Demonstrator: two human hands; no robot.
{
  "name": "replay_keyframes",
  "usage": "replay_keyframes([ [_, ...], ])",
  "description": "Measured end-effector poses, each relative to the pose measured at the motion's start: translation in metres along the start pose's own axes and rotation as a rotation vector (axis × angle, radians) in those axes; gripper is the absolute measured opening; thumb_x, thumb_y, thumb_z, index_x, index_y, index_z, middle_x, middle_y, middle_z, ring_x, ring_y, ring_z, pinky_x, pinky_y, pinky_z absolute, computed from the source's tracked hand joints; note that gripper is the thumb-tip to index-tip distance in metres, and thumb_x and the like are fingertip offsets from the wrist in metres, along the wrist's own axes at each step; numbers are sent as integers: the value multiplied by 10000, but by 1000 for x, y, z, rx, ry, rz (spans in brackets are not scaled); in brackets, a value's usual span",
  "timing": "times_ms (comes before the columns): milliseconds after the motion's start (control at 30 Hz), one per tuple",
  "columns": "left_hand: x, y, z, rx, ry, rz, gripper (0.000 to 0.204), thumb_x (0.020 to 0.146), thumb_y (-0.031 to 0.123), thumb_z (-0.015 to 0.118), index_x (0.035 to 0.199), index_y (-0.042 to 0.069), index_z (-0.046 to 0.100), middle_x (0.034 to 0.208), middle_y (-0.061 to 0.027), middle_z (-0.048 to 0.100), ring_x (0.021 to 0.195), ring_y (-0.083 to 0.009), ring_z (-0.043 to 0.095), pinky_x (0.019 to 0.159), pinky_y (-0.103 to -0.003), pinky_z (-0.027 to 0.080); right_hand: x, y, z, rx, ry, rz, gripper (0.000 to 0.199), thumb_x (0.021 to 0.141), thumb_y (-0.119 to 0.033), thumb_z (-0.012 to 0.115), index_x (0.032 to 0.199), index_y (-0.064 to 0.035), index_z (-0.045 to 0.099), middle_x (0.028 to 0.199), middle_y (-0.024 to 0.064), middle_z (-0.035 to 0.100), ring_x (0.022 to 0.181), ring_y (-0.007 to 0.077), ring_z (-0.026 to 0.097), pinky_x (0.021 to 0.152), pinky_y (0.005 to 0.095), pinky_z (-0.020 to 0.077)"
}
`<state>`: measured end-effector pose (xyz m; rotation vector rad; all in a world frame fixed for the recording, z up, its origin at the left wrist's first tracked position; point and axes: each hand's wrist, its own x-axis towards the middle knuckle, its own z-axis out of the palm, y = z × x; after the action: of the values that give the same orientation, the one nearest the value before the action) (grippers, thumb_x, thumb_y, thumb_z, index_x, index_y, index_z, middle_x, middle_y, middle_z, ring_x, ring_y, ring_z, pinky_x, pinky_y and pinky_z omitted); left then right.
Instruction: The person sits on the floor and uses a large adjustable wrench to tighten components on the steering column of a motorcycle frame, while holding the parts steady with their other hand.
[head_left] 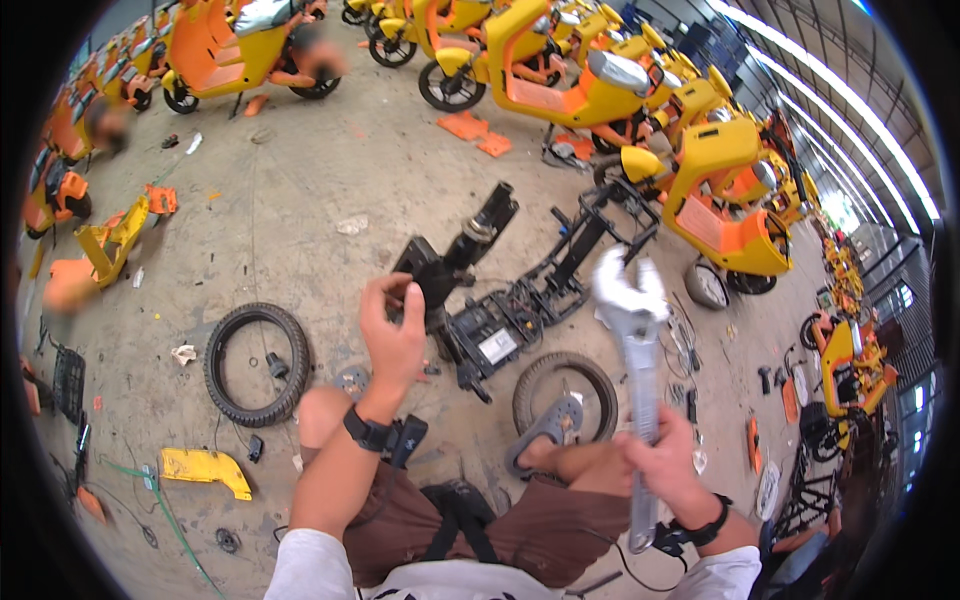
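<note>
My right hand [665, 462] is wrapped round the handle of a large silver adjustable wrench [640, 370], which stands nearly upright with its jaws at the top. My left hand [392, 335] is raised beside the black steering column [478, 232] of a stripped scooter frame [520, 312]. Its fingers are bent, with the thumb apart from them, and nothing shows between them. Whether the fingertips touch the column's black lower part, I cannot tell. The frame lies on the floor in front of me, with wiring and a white label on it.
A loose tyre [257, 365] lies to the left, another tyre [566, 398] by my shoe [545, 437]. Yellow body panel [205, 468] and green cord [172, 508] are at lower left. Yellow scooters [715, 200] stand in rows beyond. Small tools and cables [682, 345] lie at right.
</note>
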<state>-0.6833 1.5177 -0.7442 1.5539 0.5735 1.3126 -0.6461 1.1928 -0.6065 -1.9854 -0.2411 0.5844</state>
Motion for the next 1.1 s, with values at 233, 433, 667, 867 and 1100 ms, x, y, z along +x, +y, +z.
replay_keyframes([
  [233, -1, 9, 2, 26, -17, 31, 145, 890, 100, 633, 987, -2, 599, 858, -63, 576, 754, -141, 531, 688, -280, 444, 65, -4, 83, 214, -448, -42, 274, 862, -39, 670, 1075, 23, 509, 671, 45, 581, 485, 103, 563, 421, 258, 473],
  [433, -15, 22, -5, -174, -409, -233, 190, 909, 167, 647, 935, -20, 634, 718, -48, 619, 570, -80, 542, 506, -238, 443, 93, -14, 85, 346, -683, 19, 292, 888, -71, 642, 1107, -2, 461, 675, 38, 553, 512, 115, 558, 438, 267, 465],
  [667, -34, 21, 9, -175, -812, -137, 276, 939, 184, 593, 1096, -36, 650, 769, -73, 666, 644, -100, 588, 584, -256, 465, 99, -7, 91, 444, -748, 2, 314, 908, -81, 628, 1146, -11, 437, 708, 39, 568, 544, 116, 584, 475, 265, 485],
  [867, -30, 24, 20, -537, -887, -508, 420, 1018, 304, 447, 1157, -54, 617, 815, -68, 656, 661, -129, 582, 598, -271, 474, 108, -7, 95, 569, -741, 7, 315, 910, -77, 623, 1155, -16, 435, 780, 31, 560, 576, 100, 585, 489, 263, 513],
  [1100, -11, 28, 47, -847, -1125, -973, 655, 967, 494, 487, 1302, -69, 491, 1096, -134, 631, 886, -158, 590, 761, -286, 472, 114, -5, 80, 591, -754, 25, 282, 911, -95, 630, 1101, 0, 444, 752, 50, 578, 586, 118, 599, 492, 269, 516],
])
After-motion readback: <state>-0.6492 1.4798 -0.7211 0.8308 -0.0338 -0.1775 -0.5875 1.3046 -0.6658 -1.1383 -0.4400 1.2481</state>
